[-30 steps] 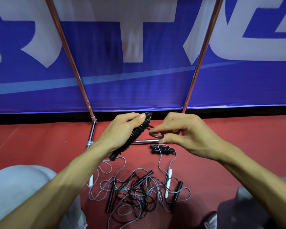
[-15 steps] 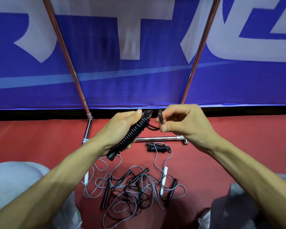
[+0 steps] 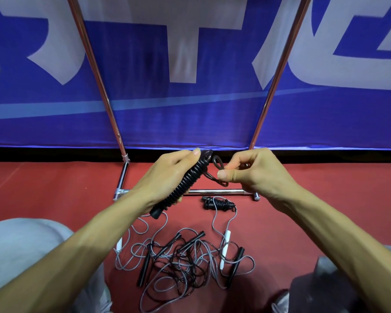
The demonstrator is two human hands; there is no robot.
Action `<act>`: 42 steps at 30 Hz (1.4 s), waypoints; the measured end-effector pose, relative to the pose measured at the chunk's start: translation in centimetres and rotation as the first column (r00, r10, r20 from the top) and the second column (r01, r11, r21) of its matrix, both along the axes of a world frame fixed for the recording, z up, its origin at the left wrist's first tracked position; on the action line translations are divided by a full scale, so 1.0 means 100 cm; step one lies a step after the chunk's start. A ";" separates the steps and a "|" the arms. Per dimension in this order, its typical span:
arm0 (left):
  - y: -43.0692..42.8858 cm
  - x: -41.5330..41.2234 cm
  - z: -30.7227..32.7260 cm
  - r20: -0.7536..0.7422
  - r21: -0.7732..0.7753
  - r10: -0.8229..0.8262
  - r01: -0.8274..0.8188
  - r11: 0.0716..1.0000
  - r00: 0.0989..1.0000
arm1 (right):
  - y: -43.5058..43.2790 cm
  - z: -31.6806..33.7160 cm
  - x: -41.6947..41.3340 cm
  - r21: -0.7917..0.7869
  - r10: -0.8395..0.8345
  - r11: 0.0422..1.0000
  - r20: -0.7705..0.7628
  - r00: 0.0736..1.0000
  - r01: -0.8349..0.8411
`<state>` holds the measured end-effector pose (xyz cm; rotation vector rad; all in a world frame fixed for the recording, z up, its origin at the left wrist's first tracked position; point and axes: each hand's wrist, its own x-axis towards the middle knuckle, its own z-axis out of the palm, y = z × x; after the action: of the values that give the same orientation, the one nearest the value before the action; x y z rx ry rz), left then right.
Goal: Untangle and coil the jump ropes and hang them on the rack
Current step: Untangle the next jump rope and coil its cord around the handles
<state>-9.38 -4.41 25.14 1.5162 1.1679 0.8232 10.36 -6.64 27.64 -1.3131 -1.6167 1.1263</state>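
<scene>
The left hand (image 3: 167, 175) is closed around the black wound rope bundle (image 3: 186, 185); the bundle is tilted, lower end toward the person, upper end toward the banner (image 3: 190, 123). The right hand (image 3: 260, 175) pinches the rope end loop (image 3: 216, 160) between thumb and curled fingers, just beside the bundle's upper end; both forearms converge above the base bar of the rack (image 3: 215, 191). The tangled ropes (image 3: 181, 256) lie on the floor (image 3: 54, 188) below the hands; a small wound bundle (image 3: 220, 203) lies near the bar, on the person's side.
</scene>
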 end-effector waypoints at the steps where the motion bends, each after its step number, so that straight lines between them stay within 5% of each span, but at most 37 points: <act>1: -0.001 0.001 -0.001 -0.037 0.037 -0.015 0.017 0.999 0.999 | 0.001 0.000 0.001 0.002 -0.018 1.000 0.021 1.000 0.018; 11: -0.002 0.004 -0.015 -0.372 0.464 0.152 0.041 0.885 0.916 | 0.006 -0.003 0.003 -0.057 -0.023 0.998 0.274 0.962 0.040; 16: -0.005 0.003 -0.021 -0.569 0.642 0.274 0.211 0.737 0.775 | 0.006 -0.006 0.006 -0.022 -0.054 0.998 0.343 0.938 0.065; 20: -0.008 0.004 -0.026 -0.657 0.640 0.278 0.324 0.697 0.701 | 0.003 -0.006 0.005 0.039 -0.055 0.998 0.505 0.861 0.041; 26: -0.012 0.007 -0.026 -0.750 0.606 0.306 0.423 0.673 0.587 | 0.003 -0.007 0.008 -0.027 -0.038 0.998 0.496 0.868 0.059; 42: -0.019 0.011 -0.030 -0.821 0.522 0.240 0.509 0.685 0.518 | 0.000 -0.004 0.007 -0.126 0.082 0.992 0.592 0.801 -0.008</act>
<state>-8.25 -6.28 22.16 2.9039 1.4166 0.3472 11.09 -6.68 27.19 -1.8488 -2.0592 0.8838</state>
